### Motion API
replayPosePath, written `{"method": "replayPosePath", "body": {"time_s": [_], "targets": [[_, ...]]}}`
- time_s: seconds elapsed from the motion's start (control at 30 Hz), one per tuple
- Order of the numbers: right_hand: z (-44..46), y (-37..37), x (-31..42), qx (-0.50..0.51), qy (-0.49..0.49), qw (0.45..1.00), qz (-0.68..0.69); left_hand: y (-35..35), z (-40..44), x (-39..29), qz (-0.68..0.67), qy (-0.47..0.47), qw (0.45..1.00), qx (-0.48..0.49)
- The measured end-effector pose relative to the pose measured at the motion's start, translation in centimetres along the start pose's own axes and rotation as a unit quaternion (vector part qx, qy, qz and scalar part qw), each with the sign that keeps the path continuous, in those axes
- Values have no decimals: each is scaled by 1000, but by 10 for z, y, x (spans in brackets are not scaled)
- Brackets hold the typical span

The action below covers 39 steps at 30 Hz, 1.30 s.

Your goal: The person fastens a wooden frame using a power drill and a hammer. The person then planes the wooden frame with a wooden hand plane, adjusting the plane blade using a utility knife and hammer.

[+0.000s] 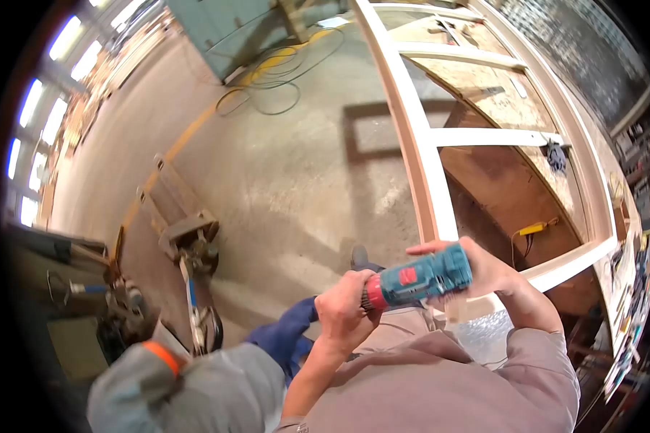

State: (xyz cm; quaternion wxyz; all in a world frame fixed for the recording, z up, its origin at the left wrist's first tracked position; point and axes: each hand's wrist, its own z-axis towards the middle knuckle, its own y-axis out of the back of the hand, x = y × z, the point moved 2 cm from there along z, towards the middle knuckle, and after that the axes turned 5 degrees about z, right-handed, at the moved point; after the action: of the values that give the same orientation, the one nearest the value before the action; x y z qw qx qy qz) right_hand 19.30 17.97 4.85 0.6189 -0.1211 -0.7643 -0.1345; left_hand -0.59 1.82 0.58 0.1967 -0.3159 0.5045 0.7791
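The left hand point(345, 307) grips the front of the drill point(422, 277), the right hand point(487, 268) its back. Perhaps readying it; twisting needs firm holding.

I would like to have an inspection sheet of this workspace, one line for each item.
Surface: workbench, with a pale wooden frame extending past its edge.
Job's things: drill, near the frame's near corner.
Clutter: small tools on the workbench, types unclear.
Hands: left hand grips the drill's chuck end; right hand holds its rear.
Cables: looped cable or hose on the floor.
Surroundings: pallet truck left, cabinet ahead, another person's sleeve close by.
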Motion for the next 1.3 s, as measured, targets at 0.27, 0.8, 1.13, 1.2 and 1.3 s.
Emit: {"method": "replayPosePath", "body": {"time_s": [0.27, 0.8, 1.13, 1.2, 1.3], "targets": [[124, 107, -21, -321, 124, 869, -355, -31, 203, 55, -45, 108, 989, 92], [169, 337, -20, -707, -252, 656, -79, -198, 611, 361, -574, 411, 668, 234], [218, 455, 8, -714, -337, 595, -150, -349, 764, 340, -598, 500, 537, 323], [233, 501, -4, -687, -351, 623, -130, -356, 778, 330, -613, 489, 547, 292], [264, 581, -37, -637, -311, 686, -167, -361, 789, 341, -592, 473, 600, 257]]}}
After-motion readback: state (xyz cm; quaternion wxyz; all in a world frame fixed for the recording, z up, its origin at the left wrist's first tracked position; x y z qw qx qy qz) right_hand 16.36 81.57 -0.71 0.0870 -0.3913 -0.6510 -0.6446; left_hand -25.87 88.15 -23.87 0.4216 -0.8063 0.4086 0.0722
